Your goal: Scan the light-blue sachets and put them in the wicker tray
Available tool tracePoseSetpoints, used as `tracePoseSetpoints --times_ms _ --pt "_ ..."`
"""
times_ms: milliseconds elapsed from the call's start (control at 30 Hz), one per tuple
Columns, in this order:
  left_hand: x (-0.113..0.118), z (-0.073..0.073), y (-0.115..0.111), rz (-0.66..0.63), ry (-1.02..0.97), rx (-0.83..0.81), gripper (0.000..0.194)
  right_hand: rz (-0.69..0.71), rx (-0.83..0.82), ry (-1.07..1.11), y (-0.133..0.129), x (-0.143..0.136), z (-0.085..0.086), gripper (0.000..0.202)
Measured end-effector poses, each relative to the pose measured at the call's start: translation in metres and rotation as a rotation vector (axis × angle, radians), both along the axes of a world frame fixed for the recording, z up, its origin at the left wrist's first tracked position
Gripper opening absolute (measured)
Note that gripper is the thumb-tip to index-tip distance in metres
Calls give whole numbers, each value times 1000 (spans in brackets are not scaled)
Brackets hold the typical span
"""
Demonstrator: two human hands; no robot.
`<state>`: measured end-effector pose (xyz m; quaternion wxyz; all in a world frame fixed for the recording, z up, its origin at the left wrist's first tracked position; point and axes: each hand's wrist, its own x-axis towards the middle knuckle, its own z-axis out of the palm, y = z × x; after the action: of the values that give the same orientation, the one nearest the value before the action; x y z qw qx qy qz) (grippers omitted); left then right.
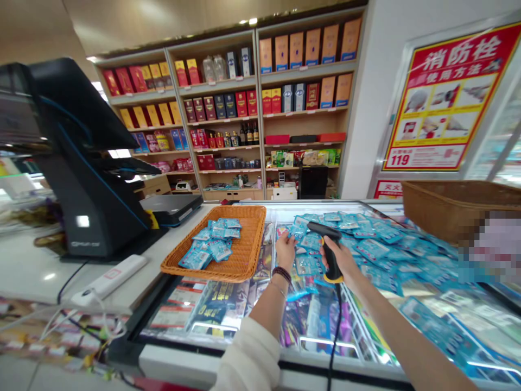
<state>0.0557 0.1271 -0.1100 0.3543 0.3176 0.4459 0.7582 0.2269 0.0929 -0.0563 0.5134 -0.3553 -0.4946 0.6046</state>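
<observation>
My right hand (338, 258) is wrapped round the grip of a black and yellow barcode scanner (325, 231), its head pointing left. A cord hangs down from the grip. My left hand (285, 250), with a beaded bracelet at the wrist, pinches a small blue packet (300, 226) in front of the scanner's head. Many similar blue packets (374, 250) lie heaped on the glass top of the freezer to the right. Left of my hands, an orange wicker basket (254, 233) holds several more blue packets (220, 231).
A black checkout terminal (93, 179) and a flat black scale (173, 206) stand on the white counter at left, with a white power strip (112, 278) in front. A brown basket (439, 209) sits at right. Wrapped goods show through the freezer glass (220, 309). Stocked shelves (260, 125) rise behind.
</observation>
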Motion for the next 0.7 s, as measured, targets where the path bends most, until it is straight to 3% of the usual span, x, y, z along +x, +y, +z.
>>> tracePoseSetpoints --times_ms 300,533,700 --pt "1 2 0 23 -17 -44 25 9 6 -33 -2 -3 7 66" --pt "4 6 -5 43 -26 -51 29 18 -10 7 -3 -2 9 54" --pt "3 24 -13 64 -33 -65 24 26 -148 138 -2 -4 20 35"
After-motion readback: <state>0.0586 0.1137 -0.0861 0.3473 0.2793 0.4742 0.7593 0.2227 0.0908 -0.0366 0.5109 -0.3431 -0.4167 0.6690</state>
